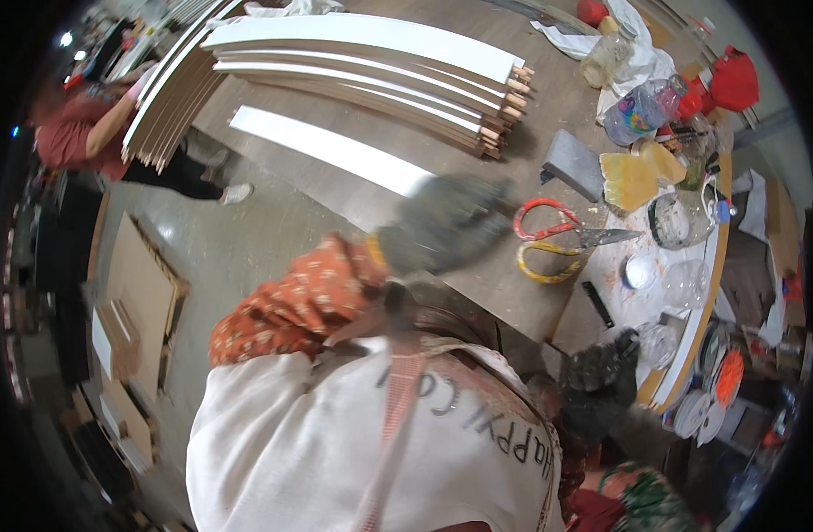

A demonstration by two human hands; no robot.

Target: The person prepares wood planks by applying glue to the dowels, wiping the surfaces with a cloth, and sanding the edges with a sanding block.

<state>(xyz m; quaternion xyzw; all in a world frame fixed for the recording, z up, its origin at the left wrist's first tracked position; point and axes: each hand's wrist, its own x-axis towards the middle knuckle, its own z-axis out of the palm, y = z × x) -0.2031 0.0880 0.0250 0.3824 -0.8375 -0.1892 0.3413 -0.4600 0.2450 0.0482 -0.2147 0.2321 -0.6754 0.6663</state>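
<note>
Table (313,186) in front of me. One white strip (327,146) lies flat on it, slanting from upper left down to my left grip (451,222); its near end disappears at the grey glove. That glove is blurred, its fingers pointing right, so I cannot tell how far open the grip is or whether it has hold of the strip. Orange patterned sleeve (291,297) behind it.

Right grip (599,381), in a dark glove, is low at the table's near right edge. Its fingers are too dark to read; cannot tell how far open, or if anything is held.

Beyond the single strip and apart from it: a stack of white-faced strips (362,44), brown along the sides, wooden pegs (515,99) sticking out of the right ends.

Just right of my left glove, scissors (593,237), one handle red, one yellow, blades pointing right. Above them, a grey block (573,164) beside a yellow sponge (628,180). Nearer the right grip, a small black stick (597,304).

Far left, a person in a dark red shirt (78,133) stands by more strips (171,102).
</note>
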